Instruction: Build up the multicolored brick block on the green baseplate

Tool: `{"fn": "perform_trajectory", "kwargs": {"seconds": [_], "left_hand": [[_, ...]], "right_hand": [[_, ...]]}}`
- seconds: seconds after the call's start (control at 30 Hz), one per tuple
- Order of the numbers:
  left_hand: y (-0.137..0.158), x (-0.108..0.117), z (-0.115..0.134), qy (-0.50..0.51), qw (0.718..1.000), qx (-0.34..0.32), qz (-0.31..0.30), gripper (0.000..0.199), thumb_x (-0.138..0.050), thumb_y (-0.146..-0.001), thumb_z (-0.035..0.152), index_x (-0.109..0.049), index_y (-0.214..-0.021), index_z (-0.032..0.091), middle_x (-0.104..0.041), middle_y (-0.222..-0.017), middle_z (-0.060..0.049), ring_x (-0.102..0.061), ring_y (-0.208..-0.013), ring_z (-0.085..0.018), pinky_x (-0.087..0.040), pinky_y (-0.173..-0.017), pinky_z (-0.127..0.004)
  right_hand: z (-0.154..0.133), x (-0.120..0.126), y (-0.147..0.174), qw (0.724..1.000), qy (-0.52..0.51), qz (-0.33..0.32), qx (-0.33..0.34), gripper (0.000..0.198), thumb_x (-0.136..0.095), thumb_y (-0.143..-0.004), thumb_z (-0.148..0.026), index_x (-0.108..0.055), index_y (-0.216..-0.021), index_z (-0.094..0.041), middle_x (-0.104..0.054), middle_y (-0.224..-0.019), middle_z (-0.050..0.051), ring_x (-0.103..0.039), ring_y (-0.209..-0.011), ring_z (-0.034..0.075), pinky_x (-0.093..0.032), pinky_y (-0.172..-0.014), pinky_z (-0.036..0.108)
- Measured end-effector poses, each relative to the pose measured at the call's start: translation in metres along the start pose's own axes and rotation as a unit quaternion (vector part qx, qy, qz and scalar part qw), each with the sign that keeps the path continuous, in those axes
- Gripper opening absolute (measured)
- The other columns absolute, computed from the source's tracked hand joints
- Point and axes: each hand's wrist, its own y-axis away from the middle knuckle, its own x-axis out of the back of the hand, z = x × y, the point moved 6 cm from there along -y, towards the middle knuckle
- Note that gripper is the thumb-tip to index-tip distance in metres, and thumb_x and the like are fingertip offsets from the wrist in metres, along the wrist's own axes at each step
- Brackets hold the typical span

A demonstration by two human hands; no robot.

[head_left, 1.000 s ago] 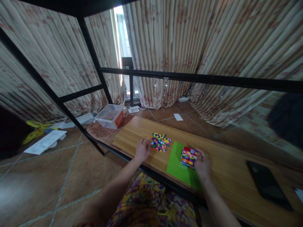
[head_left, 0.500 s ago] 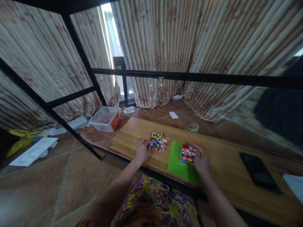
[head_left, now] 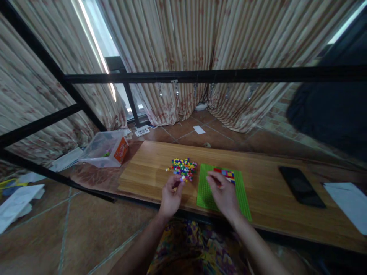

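My left hand is at the near edge of a pile of small colourful toy bricks. Thumb and forefinger are pinched together, with a tiny pale brick at their tips. Over the green studded baseplate hovers my right hand, its fingers closed in a pinch. Whatever is between those fingertips is too small or hidden to make out. Behind that hand, a multicoloured block of joined bricks sits on the baseplate, mostly covered by the hand.
The wooden board carries everything. A black phone and white paper lie to the right. On the left stands a clear plastic box with an orange label. A black metal rail crosses beyond the board.
My right hand has left the side of the brick block and moved left across its front. My left hand has drawn back from the pile's left side to its near edge. The view has shifted.
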Motion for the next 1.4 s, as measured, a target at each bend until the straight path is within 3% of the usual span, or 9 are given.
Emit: {"fn": "perform_trajectory", "kwargs": {"seconds": [0.07, 0.2, 0.4, 0.7, 1.17, 1.27, 1.4], "left_hand": [[0.006, -0.017, 0.008, 0.074, 0.996, 0.024, -0.039, 0.020, -0.062, -0.084, 0.030, -0.058, -0.100, 0.019, -0.065, -0.092, -0.003, -0.062, -0.086, -0.015, -0.049, -0.081, -0.028], [0.012, -0.036, 0.022, 0.139, 0.986, 0.051, -0.079, 0.017, -0.066, -0.081, 0.029, -0.059, -0.093, 0.019, -0.065, -0.089, -0.002, -0.061, -0.085, -0.014, -0.048, -0.080, -0.027], [0.013, -0.059, 0.017, 0.131, 0.975, 0.105, -0.144, 0.016, -0.066, -0.080, 0.032, -0.061, -0.083, 0.017, -0.062, -0.077, 0.000, -0.058, -0.074, -0.013, -0.048, -0.073, -0.025], [0.005, -0.093, 0.014, 0.126, 0.967, 0.145, -0.170, 0.024, -0.065, -0.080, 0.041, -0.061, -0.082, 0.017, -0.059, -0.070, 0.001, -0.055, -0.067, -0.012, -0.046, -0.065, -0.024], [-0.016, -0.119, 0.035, 0.157, 0.959, 0.109, -0.209, 0.021, -0.058, -0.084, 0.039, -0.058, -0.083, 0.019, -0.055, -0.070, 0.002, -0.052, -0.067, -0.012, -0.045, -0.066, -0.023], [-0.024, -0.116, 0.026, 0.148, 0.966, 0.103, -0.187, 0.020, -0.059, -0.084, 0.038, -0.057, -0.082, 0.018, -0.054, -0.070, 0.003, -0.051, -0.066, -0.011, -0.043, -0.064, -0.022], [-0.022, -0.109, 0.001, 0.103, 0.977, 0.103, -0.157, 0.021, -0.061, -0.083, 0.039, -0.056, -0.078, 0.019, -0.050, -0.065, 0.003, -0.047, -0.061, -0.010, -0.039, -0.058, -0.021]], "right_hand": [[-0.011, -0.024, 0.011, 0.994, -0.087, -0.039, -0.049, 0.031, -0.058, -0.083, -0.043, -0.069, -0.099, -0.020, -0.072, -0.088, 0.006, -0.064, -0.079, 0.020, -0.050, -0.074, 0.034], [-0.011, -0.041, 0.023, 0.973, -0.205, -0.022, -0.106, 0.022, -0.064, -0.077, -0.040, -0.071, -0.085, -0.021, -0.072, -0.079, 0.003, -0.064, -0.075, 0.018, -0.050, -0.071, 0.032], [0.011, -0.020, 0.027, 0.969, -0.208, -0.019, -0.130, 0.020, -0.063, -0.079, -0.039, -0.070, -0.078, -0.020, -0.069, -0.072, 0.002, -0.062, -0.069, 0.016, -0.049, -0.067, 0.029], [0.021, 0.001, 0.029, 0.958, -0.225, 0.011, -0.178, 0.020, -0.062, -0.081, -0.039, -0.068, -0.081, -0.020, -0.068, -0.076, 0.001, -0.061, -0.071, 0.016, -0.048, -0.068, 0.028], [0.018, 0.037, -0.009, 0.983, -0.152, 0.020, -0.102, 0.018, -0.062, -0.083, -0.037, -0.074, -0.083, -0.023, -0.070, -0.078, 0.001, -0.062, -0.076, 0.017, -0.048, -0.074, 0.030], [0.030, 0.050, -0.030, 0.993, -0.090, 0.044, -0.070, 0.018, -0.065, -0.081, -0.038, -0.075, -0.083, -0.024, -0.070, -0.085, 0.003, -0.062, -0.082, 0.018, -0.048, -0.077, 0.032], [0.049, 0.049, -0.059, 0.999, 0.026, 0.014, -0.041, 0.022, -0.064, -0.080, -0.043, -0.076, -0.081, -0.024, -0.068, -0.090, 0.005, -0.061, -0.088, 0.019, -0.047, -0.083, 0.034]]}}
